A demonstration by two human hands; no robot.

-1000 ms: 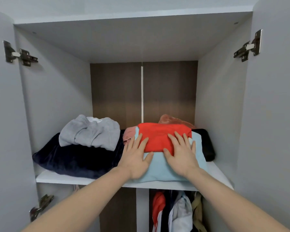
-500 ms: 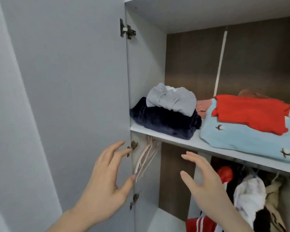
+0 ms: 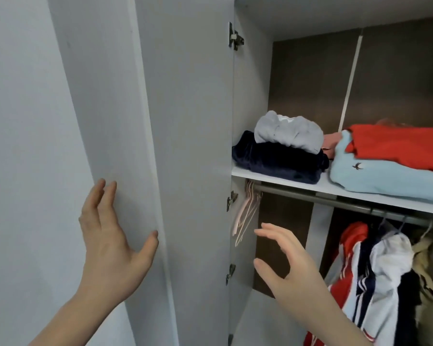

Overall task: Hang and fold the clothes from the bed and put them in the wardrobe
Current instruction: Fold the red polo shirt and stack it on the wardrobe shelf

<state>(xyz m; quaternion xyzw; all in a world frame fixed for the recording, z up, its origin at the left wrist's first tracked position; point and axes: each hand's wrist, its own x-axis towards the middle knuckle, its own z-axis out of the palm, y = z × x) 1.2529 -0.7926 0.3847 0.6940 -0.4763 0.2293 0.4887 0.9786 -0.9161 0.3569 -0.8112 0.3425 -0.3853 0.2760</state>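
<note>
Lying folded on the wardrobe shelf (image 3: 335, 189), the clothes are in two stacks: a grey garment (image 3: 289, 132) on a dark navy one (image 3: 278, 162) at the left, and to the right a red garment (image 3: 400, 146) on a light blue one with small bird motifs (image 3: 380, 174). Something pink (image 3: 329, 143) shows between the stacks, too hidden to name. Below the shelf a rail (image 3: 335, 196) carries hung clothes at right, among them a red, white and navy striped jacket (image 3: 353, 278), and bare pink hangers (image 3: 245, 211) bunched at its left end.

Left hand (image 3: 110, 245): released, fingers straight, spread flat against the free edge of the open left door (image 3: 185, 146), thumb toward the inner face. Nothing grasped. Right hand (image 3: 285, 265): also holding nothing, fingers loosely curved, in the air in front of the lower compartment, near the hangers but apart from them.

Key relation: the door's long axis is vertical, hinged on its right at the cabinet side (image 3: 235, 38), and its free edge sits under the left hand, the nearer one. Judgement: storage looks done and a door closing looks likely, swinging rightward. Room for the swing seems open; the right hand lies in the door's path. The folded stacks sit inside the shelf's front edge, so they should not foul the door.
</note>
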